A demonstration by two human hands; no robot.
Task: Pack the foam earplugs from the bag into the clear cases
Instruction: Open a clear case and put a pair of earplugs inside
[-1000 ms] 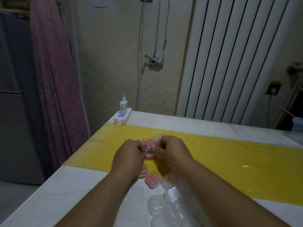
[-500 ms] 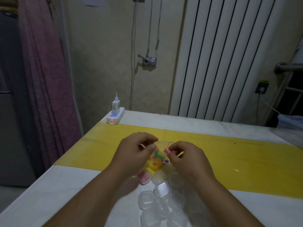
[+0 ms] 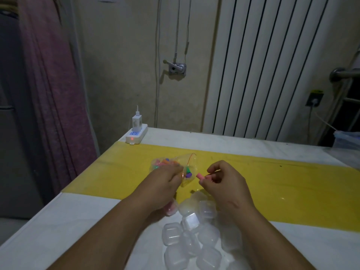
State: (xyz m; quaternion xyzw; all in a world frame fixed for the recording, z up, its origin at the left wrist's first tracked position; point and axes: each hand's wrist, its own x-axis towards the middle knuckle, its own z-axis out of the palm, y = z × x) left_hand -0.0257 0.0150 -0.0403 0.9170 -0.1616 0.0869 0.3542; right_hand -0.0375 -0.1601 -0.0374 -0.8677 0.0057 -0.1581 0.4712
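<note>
Dim room, beige wall [image 3: 120, 75] at the back. White ribbed radiator [image 3: 268, 65] fills the right half of it; a mauve curtain [image 3: 52, 84] hangs at left with a dark grey cabinet [image 3: 11, 123] beyond. Small metal crank fitting [image 3: 176, 68] on the wall, two thin cords running up from it. Wall socket [image 3: 314, 98] low at right, cable plugged in.

White table [image 3: 48, 230] with a broad yellow strip [image 3: 292, 188] across its middle. White power strip [image 3: 136, 136] at the far left corner, red light on, a charger [image 3: 137, 120] standing in it.

Near edge, on the white part: heap of clear cases [image 3: 191, 236], lids shut as far as can be told, touching one another. One case with pink inside [image 3: 171, 208] lies just beside the heap, partly under the left wrist.

Left hand [image 3: 165, 184] is closed round the clear bag [image 3: 175, 166], holding it over the yellow strip, mouth gaping toward the right. Coloured earplugs [image 3: 165, 162] sit in the bag.

Right hand [image 3: 226, 182], just beside the bag mouth, pinches one pink earplug [image 3: 200, 175] between thumb and fingertips; remaining fingers curled in.
</note>
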